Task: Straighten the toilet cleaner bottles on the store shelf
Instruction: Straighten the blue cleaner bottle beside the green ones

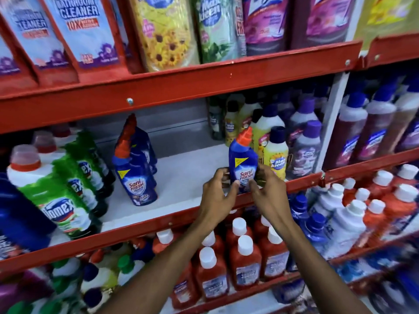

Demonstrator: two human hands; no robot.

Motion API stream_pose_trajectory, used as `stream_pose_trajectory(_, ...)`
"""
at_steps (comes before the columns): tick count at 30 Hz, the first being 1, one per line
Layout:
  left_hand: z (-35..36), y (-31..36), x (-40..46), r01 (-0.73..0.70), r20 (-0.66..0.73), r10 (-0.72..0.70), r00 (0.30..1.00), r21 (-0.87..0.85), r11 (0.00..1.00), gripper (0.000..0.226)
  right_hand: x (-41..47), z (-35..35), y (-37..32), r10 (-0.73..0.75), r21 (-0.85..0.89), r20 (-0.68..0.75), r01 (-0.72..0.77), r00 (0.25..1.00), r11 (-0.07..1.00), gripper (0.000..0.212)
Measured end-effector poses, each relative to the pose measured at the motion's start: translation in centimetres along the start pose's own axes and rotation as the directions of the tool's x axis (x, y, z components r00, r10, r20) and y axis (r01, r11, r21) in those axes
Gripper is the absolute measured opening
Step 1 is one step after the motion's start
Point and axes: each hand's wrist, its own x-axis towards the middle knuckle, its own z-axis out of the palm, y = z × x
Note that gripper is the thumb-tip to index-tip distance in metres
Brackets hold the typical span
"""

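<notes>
Grip: we clasp the Sani Fresh bottle (pixel 243 164) between left hand (pixel 216 193) and right hand (pixel 269 191).
Risk: standing near the shelf lip (pixel 301 181), it may tip off.

Counted: two hands, left hand (pixel 214 197) and right hand (pixel 269 189); one held Sani Fresh bottle (pixel 243 162); four upper-left bathroom cleaner pouches (pixel 79 30).

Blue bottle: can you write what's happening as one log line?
blue Sani Fresh bottle | upright at shelf front edge | left hand and right hand gripping sides
</notes>
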Motion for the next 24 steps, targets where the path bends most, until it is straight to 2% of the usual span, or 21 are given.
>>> stream_pose_trajectory(3, -0.4, -0.1, -0.2, 0.021, -0.085, -0.025, 0.996, -0.056, 0.998, 0.025, 0.1, 0.1, -0.7, -0.002, 0.056, 0.013, 0.002, 1.000, 0.998, 0.034)
stream_pose_trajectory(7, -3.6, -0.9, -1.8, -0.052, -0.194, 0.037, 0.980, -0.072, 0.996, 0.026, -1.2, 2.3, -3.0, -0.050, 0.143, 0.017, 0.047, 0.999, 0.989, 0.033)
stream_pose_trajectory(12, -9.8, -3.9, -4.8, -0.072, -0.353, 0.068, 0.933, 0.004, 0.997, 0.022, -3.5, 7.5, -7.5, -0.128, 0.237, 0.082, 0.105, 0.988, 0.966, 0.034)
stream_pose_trajectory(17, -14.8, -6.9, -6.6, -0.001, -0.494, 0.030, 0.869, 0.059, 0.998, 0.023, -5.1, 13.4, -10.9, -0.161, 0.266, 0.174, 0.111, 0.971, 0.958, 0.033)
stream_pose_trajectory(24, -17.9, -9.6, -7.2, 0.083, -0.469, -0.049, 0.882, 0.051, 0.995, 0.027, -6.1, 17.8, -12.8, -0.135, 0.253, 0.233, 0.074, 0.963, 0.965, 0.032)
